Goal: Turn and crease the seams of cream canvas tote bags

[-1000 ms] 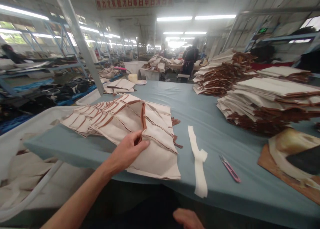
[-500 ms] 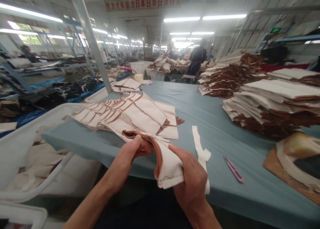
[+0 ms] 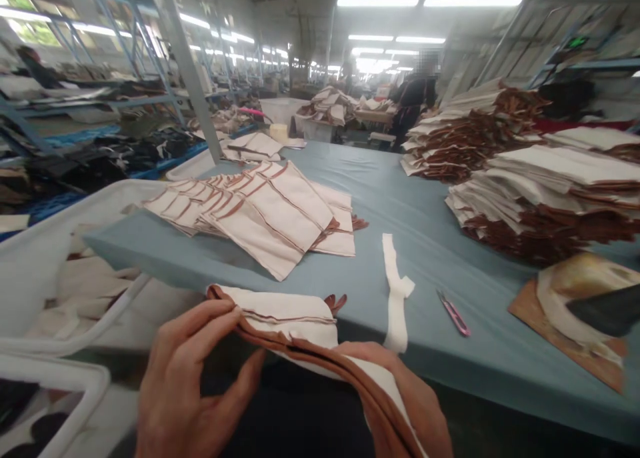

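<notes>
A sewn fabric panel (image 3: 287, 308), cream with a brown folded edge and a seam across it, lies over the table's front edge and hangs toward me. My left hand (image 3: 193, 371) has its fingertips on the panel's left end, the thumb lower down near the brown edge. My right hand (image 3: 413, 395) grips the panel's right side, its fingers partly hidden by the cloth. Behind it, overlapping cream panels (image 3: 270, 211) with brown edges lie fanned out. A white fabric strip (image 3: 397, 295) rests right of the panel, beside pink-handled thread snips (image 3: 456, 315).
Tall stacks of cream and brown panels (image 3: 540, 198) stand at the right on the blue-green tabletop (image 3: 370, 185). An iron-like tool (image 3: 575, 291) sits on a brown board (image 3: 530, 308). White bins (image 3: 125, 191) with cloth pieces flank the left edge. A person (image 3: 415, 101) stands far back.
The panel has been brought down toward me and opened out, its brown edge now running lengthwise. My left hand has moved left and lower; the right has moved slightly right. The view has tilted down.
</notes>
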`<state>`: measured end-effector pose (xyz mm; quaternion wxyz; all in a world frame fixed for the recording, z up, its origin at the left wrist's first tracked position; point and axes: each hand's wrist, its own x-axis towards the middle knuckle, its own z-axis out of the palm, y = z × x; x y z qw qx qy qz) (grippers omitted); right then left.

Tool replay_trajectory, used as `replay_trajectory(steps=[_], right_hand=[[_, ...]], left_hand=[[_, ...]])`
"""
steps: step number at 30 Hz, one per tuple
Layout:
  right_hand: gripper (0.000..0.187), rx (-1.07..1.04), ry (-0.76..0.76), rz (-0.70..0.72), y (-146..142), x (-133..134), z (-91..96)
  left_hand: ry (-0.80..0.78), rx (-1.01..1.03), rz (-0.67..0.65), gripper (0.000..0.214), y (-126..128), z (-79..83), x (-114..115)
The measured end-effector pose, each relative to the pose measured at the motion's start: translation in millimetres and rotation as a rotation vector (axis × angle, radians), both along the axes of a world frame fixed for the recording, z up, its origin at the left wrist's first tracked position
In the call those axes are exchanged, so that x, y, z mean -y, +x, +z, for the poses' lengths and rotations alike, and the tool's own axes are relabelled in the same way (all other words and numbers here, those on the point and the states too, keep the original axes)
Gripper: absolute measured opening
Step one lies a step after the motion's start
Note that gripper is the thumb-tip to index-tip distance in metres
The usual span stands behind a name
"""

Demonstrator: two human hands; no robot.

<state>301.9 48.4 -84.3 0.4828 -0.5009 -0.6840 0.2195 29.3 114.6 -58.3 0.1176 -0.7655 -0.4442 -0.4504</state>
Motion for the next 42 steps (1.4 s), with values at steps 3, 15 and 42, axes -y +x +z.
replay_trajectory(steps=[3, 15, 42], right_hand=[[0.025, -0.037, -0.026, 0.028, -3, 16, 2.3], [0.028, 0.135, -0.284, 0.213, -49, 57, -8.4], [0.024, 0.067, -0.494, 0.238, -46, 61, 35.0]], left_hand=[[0.064, -0.091, -0.061, 0.017, -3, 0.8, 13], [-0.372, 0.313, -0.074, 0.013, 6, -45.1, 100], [-1.21, 0.355, -0.394, 0.028, 8, 10.8, 118]])
